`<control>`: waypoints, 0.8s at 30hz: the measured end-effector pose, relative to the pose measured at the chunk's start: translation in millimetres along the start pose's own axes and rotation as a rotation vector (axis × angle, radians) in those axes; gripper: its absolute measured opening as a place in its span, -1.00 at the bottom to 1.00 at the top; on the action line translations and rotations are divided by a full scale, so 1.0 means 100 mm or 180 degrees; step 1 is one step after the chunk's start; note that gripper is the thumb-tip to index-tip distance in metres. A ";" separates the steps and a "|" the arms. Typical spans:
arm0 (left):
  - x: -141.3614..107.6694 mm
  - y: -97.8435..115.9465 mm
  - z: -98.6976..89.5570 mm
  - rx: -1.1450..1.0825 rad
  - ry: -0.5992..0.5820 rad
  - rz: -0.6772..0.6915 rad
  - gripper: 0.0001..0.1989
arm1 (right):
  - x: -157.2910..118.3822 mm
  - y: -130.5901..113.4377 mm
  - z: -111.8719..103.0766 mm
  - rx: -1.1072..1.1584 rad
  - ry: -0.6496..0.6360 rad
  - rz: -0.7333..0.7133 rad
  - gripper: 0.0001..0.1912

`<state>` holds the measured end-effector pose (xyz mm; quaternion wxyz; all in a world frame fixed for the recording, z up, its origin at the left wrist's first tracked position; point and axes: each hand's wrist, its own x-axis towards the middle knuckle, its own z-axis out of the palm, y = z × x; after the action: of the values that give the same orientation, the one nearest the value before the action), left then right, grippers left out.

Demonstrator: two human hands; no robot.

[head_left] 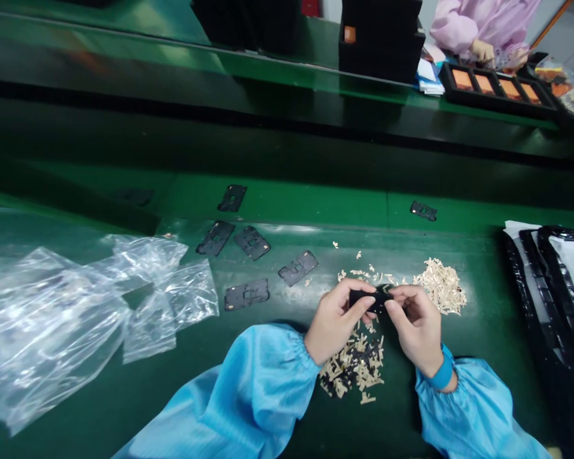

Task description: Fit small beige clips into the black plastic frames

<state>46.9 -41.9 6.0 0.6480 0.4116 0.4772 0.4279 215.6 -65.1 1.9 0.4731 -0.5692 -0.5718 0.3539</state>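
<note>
Between my two hands is a small black plastic part (374, 302), held just above the green table. My left hand (337, 315) grips its left end between thumb and fingers. At the other end, the thumb and fingers of my right hand (417, 325) close on the same part; anything smaller in those fingertips is hidden. Below the hands lies a pile of beige and black small pieces (356, 366). A heap of beige pieces (442, 287) sits just beyond my right hand. Several flat black plastic frames (298, 268) are spread to the left.
Clear plastic bags (67, 325) cover the left side of the table. Black-edged trays (536, 287) are stacked at the right. A raised green ledge (268, 67) runs across the back, with black boxes (381, 48) on it. Beyond it, a person in a pink sleeve (454, 25) works.
</note>
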 end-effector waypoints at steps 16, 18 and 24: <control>0.06 0.00 -0.01 -0.0133 0.0055 -0.0172 -0.67 | 0.02 0.00 0.03 0.0712 -0.0314 0.0273 -0.74; 0.06 0.01 -0.01 -0.0203 0.0077 -0.0176 -0.65 | 0.00 0.02 0.04 0.0462 -0.0247 0.0015 -0.63; 0.08 0.03 0.02 -0.0479 0.0188 -0.0127 -0.61 | -0.07 0.01 0.08 -0.0728 -0.0086 -0.0902 -0.55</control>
<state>49.8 -33.6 7.0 0.6711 0.3394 0.4706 0.4615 208.1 -70.7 -2.7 0.4427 -0.5284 -0.6890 0.2239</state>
